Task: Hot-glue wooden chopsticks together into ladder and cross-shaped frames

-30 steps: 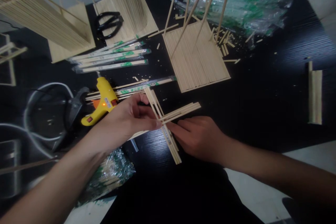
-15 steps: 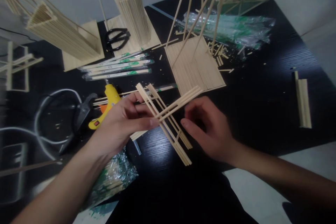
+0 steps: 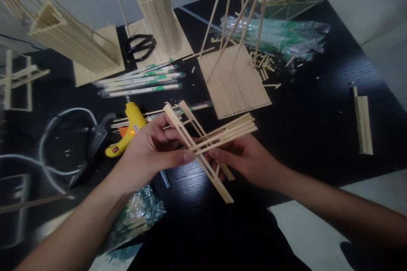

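Observation:
A small frame of pale wooden sticks, crossed in an X shape, is held over the black table. My left hand pinches it at the crossing, thumb on top and fingers behind. My right hand is closed on the frame's right side, its thumb near the lower sticks and its other fingers partly hidden beneath them. A yellow glue gun with an orange trigger and a small lit light lies just beyond my left hand. Behind the frame is a flat stick panel with upright sticks rising from it.
Two stick towers stand on square bases at the back left. Black scissors, wrapped sticks and clear plastic wrappers lie about. A stick bundle is at the right; a white cable loops at the left.
My right hand has moved left to the frame and now grips it. The frame has turned slightly, so that more of its right-hand sticks show.

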Tool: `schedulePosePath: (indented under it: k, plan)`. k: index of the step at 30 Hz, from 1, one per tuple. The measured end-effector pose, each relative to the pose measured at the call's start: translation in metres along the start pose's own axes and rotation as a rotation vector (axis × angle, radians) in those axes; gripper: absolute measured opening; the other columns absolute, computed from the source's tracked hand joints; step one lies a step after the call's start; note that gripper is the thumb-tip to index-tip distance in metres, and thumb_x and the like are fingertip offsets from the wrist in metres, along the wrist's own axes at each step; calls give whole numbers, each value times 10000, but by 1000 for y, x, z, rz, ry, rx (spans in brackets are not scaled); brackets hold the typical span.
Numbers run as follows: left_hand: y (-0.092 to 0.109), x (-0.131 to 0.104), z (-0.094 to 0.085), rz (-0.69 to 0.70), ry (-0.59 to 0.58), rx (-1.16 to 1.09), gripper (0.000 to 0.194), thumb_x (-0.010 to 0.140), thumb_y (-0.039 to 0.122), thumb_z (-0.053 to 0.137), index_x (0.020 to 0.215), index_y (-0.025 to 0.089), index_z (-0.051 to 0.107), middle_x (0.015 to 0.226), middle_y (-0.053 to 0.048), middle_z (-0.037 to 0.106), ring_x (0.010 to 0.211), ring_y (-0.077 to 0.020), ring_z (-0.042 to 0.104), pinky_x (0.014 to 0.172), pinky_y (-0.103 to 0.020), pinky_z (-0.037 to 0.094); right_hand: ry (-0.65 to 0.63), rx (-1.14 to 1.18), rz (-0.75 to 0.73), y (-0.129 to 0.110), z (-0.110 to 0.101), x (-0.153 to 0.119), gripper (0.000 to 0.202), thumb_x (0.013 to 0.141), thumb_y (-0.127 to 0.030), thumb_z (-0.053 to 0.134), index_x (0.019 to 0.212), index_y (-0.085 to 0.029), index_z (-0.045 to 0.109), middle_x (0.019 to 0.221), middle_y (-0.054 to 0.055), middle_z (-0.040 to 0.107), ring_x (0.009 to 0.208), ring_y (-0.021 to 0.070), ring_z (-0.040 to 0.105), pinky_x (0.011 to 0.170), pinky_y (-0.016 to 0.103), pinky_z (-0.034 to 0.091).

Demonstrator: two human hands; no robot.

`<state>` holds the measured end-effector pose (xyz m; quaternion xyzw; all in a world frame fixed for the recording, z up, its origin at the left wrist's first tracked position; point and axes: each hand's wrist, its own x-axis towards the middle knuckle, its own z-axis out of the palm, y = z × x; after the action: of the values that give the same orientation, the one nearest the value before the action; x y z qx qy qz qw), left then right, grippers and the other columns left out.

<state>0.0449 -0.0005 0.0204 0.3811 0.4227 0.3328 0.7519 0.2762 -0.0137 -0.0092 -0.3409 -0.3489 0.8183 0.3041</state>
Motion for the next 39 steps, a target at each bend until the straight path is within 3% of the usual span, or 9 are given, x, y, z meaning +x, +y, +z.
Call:
schedulePosePath:
  k: [6, 14, 17, 19, 23, 31, 36, 39]
  plan:
    - [-2, -1, -2, 0, -23, -7, 489, 765, 42, 876, 1168, 240, 682, 901, 13, 815, 819, -154, 789, 821, -262, 668, -3, -137, -52, 1, -2, -1, 305, 929, -477, 799, 866, -180, 769, 754, 11, 766, 605, 131, 731, 575, 246, 635]
    - [-3, -6, 7, 158, -30, 105, 416, 820, 87, 862, 1089, 243, 585, 911, 23, 823, 918, -175, 805, 888, -296, 650, 54, -373, -94, -4, -4, -1, 160, 974, -303, 745, 856, -197, 767, 720, -6, 762, 644, 156, 746, 604, 254, 629]
    - [-4, -10, 9, 191, 14, 170, 459, 797, 105, 878, 1056, 263, 534, 892, 32, 815, 937, -193, 792, 891, -330, 640, 87, -331, -128, -3, -3, -1, 72, 973, -270, 733, 985, -223, 786, 860, 8, 804, 776, 170, 786, 672, 260, 642]
    - [-5, -11, 8, 205, 22, 220, 474, 780, 110, 885, 1020, 262, 506, 888, 27, 808, 890, -190, 776, 846, -326, 630, 85, -279, -155, -2, -3, -2, 137, 966, -267, 742, 1092, -233, 785, 972, 27, 823, 857, 175, 797, 703, 260, 645]
    - [-8, -13, 7, 251, -23, 272, 475, 793, 108, 862, 974, 265, 451, 879, 24, 792, 830, -184, 749, 789, -326, 609, 81, -267, -162, 3, -4, -4, 261, 919, -261, 806, 1176, -227, 777, 1016, 44, 834, 819, 166, 794, 660, 248, 636]
    - [-14, -14, 7, 189, -1, 259, 495, 756, 124, 892, 1000, 253, 482, 900, -2, 777, 863, -196, 753, 753, -302, 629, 263, -770, -462, 9, 1, -8, 206, 957, -210, 747, 1158, -211, 792, 1110, 54, 832, 954, 189, 808, 879, 322, 662]
    - [-13, -9, 13, 221, -22, 135, 465, 775, 93, 878, 978, 243, 488, 897, -2, 798, 882, -181, 776, 743, -254, 644, 341, -828, -531, 7, 5, -3, 107, 963, -254, 745, 1042, -211, 801, 992, 43, 844, 804, 184, 802, 747, 311, 661]
    - [-12, -6, 13, 246, -41, 80, 470, 769, 63, 874, 1006, 238, 508, 894, 4, 812, 901, -183, 795, 799, -263, 649, 309, -878, -545, -1, 5, 4, 90, 962, -259, 746, 1015, -215, 804, 932, 29, 841, 775, 181, 796, 708, 293, 635]
